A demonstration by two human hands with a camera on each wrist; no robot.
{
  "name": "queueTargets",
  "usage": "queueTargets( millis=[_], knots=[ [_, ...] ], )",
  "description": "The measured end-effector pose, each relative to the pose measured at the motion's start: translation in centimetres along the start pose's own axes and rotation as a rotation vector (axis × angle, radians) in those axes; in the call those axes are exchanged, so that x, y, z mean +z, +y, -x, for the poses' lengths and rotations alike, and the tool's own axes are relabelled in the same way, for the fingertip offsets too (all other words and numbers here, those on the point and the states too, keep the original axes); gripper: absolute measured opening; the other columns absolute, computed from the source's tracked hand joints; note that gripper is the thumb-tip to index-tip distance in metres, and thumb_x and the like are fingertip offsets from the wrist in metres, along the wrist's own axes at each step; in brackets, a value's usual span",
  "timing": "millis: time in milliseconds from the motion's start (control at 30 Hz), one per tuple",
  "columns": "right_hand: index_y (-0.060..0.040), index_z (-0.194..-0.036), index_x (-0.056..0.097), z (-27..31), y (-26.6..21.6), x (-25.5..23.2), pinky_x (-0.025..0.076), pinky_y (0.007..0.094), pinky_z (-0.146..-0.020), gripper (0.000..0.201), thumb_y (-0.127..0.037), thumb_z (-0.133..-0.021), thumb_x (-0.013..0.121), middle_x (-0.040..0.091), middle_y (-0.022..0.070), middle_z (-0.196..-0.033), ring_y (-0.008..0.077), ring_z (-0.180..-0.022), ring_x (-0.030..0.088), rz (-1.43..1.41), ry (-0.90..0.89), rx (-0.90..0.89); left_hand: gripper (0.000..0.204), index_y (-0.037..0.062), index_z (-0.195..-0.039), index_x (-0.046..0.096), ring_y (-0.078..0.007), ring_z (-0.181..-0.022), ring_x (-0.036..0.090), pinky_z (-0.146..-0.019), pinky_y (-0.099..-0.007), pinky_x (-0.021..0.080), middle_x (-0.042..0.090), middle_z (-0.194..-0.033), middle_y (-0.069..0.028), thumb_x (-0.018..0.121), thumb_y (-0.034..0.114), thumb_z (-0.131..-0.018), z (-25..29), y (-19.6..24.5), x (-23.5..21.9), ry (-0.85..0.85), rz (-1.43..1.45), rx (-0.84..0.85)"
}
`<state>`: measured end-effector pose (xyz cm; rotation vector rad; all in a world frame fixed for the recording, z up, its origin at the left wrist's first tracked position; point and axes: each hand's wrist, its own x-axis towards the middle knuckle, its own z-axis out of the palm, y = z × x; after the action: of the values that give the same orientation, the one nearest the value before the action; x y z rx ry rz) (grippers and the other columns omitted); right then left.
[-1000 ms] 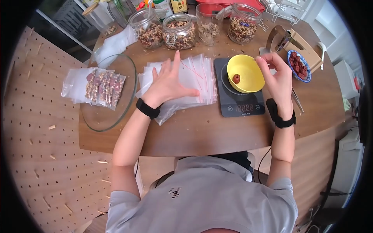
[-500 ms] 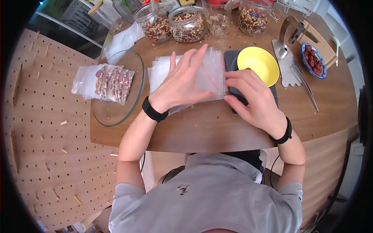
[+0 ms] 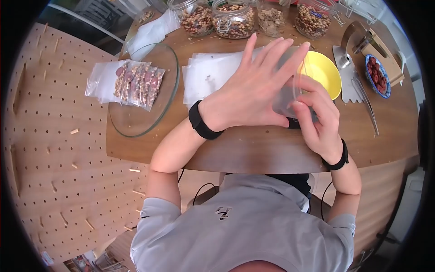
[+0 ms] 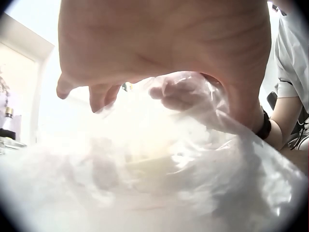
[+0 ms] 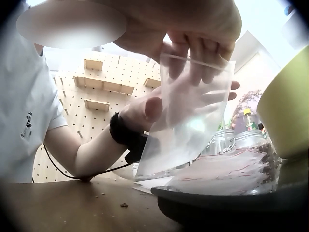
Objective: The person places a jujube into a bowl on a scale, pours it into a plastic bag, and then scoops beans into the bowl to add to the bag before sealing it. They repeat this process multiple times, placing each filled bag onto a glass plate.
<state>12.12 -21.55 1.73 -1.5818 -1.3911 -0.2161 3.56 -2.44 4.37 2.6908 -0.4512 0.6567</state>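
Observation:
One clear zip bag (image 5: 186, 116) hangs from the right hand (image 3: 319, 120), whose thumb and fingers pinch its top edge. Behind that bag the left hand (image 3: 253, 88) is spread, fingers straight, close to or against the plastic; exact contact is hard to tell. A stack of clear bags (image 3: 204, 75) lies on the table under and left of the left hand. Just beyond the right hand stands the yellow bowl (image 3: 324, 75) on a black scale (image 5: 217, 205), mostly hidden in the head view by the hands and bag.
Filled bags (image 3: 138, 84) lie on a glass dish (image 3: 170, 106) at the left. Jars of mixed grains (image 3: 235, 20) line the back. To the right are a metal scraper (image 3: 346, 79), tongs (image 3: 369, 109) and a blue-rimmed bowl of red dates (image 3: 377, 76).
The right hand has come from over the yellow bowl to the stack's edge and now holds up one bag. Still spread, the left hand has shifted right towards it.

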Motion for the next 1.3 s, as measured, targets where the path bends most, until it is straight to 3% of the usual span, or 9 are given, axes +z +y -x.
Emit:
queueTargets(
  millis=[33,133,367,567,667,867,1067,1300],
  knots=[
    [0.0025,-0.090,0.062,0.2,-0.2,0.0,0.054,0.0404,-0.088,0.008,0.003,-0.087,0.069,0.067,0.0243,-0.123,0.0388,-0.100,0.069,-0.056,-0.003,0.061,0.126,0.0110,-0.163,0.021,-0.0355,-0.138,0.046,-0.118,-0.0682,0.019,0.041,-0.152,-0.0146,0.091,0.034,-0.061,0.1,-0.1,-0.1,-0.013,0.023,0.000],
    [0.0028,-0.091,0.059,0.6,0.6,0.3,0.056,0.0395,-0.088,0.008,0.003,-0.090,0.067,0.063,0.0309,-0.131,0.0394,-0.100,0.071,-0.034,-0.011,-0.025,0.126,0.0109,-0.163,0.020,-0.0335,-0.137,0.047,-0.118,-0.0663,0.022,0.044,-0.150,-0.0127,0.092,0.029,-0.061,0.3,-0.1,-0.8,-0.052,0.063,0.004],
    [0.0012,-0.090,0.057,0.3,0.4,0.5,0.053,0.0416,-0.096,0.010,0.003,-0.089,0.067,0.058,0.0332,-0.138,0.0431,-0.114,0.067,-0.003,-0.122,0.006,0.113,0.0068,-0.160,0.029,-0.0314,-0.123,0.058,-0.115,-0.0572,0.036,0.060,-0.130,-0.0116,0.090,0.027,-0.067,1.0,-1.5,-0.3,-0.061,0.100,0.034],
    [0.0011,-0.091,0.057,0.5,0.5,0.3,0.049,0.0433,-0.102,0.011,0.002,-0.089,0.068,0.056,0.0338,-0.139,0.0444,-0.121,0.062,0.025,-0.161,0.016,0.110,0.0010,-0.154,0.035,-0.0372,-0.118,0.059,-0.110,-0.0524,0.041,0.061,-0.127,-0.0171,0.092,0.031,-0.064,0.9,-1.5,0.2,0.002,0.216,0.050],
    [0.0015,-0.093,0.058,0.1,0.4,0.1,0.049,0.0444,-0.103,0.010,0.001,-0.089,0.068,0.055,0.0342,-0.140,0.0449,-0.124,0.061,-0.028,-0.185,0.002,0.114,-0.0003,-0.153,0.035,-0.0380,-0.123,0.056,-0.109,-0.0497,0.042,0.059,-0.131,-0.0192,0.094,0.029,-0.060,0.7,-1.5,-0.3,-0.067,0.269,0.013],
    [0.0019,-0.092,0.056,0.4,0.7,0.1,0.052,0.0490,-0.100,0.003,0.002,-0.094,0.058,0.049,0.0353,-0.146,0.0451,-0.125,0.062,-0.141,-0.067,0.071,0.122,0.0039,-0.157,0.029,-0.0358,-0.131,0.050,-0.115,-0.0494,0.037,0.053,-0.140,-0.0175,0.094,0.018,-0.055,1.0,-2.1,-1.5,-0.095,0.198,0.036],
    [0.0032,-0.092,0.053,0.1,0.6,-0.6,0.054,0.0467,-0.098,0.017,-0.007,-0.104,0.048,0.050,0.0356,-0.146,0.0430,-0.125,0.063,-0.192,0.037,0.151,0.119,0.0129,-0.161,0.026,-0.0355,-0.130,0.051,-0.121,-0.0535,0.030,0.055,-0.138,-0.0143,0.090,0.011,-0.060,1.2,-3.1,-3.0,-0.235,0.173,-0.050],
    [0.0011,-0.089,0.052,0.1,0.8,-1.1,0.048,0.0502,-0.105,0.018,-0.008,-0.105,0.048,0.052,0.0341,-0.146,0.0443,-0.135,0.054,-0.087,-0.032,0.173,0.102,0.0066,-0.154,0.039,-0.0351,-0.129,0.053,-0.125,-0.0492,0.024,0.057,-0.137,-0.0150,0.086,0.012,-0.063,1.6,-4.1,-5.3,-0.362,0.123,-0.171]
  ],
)
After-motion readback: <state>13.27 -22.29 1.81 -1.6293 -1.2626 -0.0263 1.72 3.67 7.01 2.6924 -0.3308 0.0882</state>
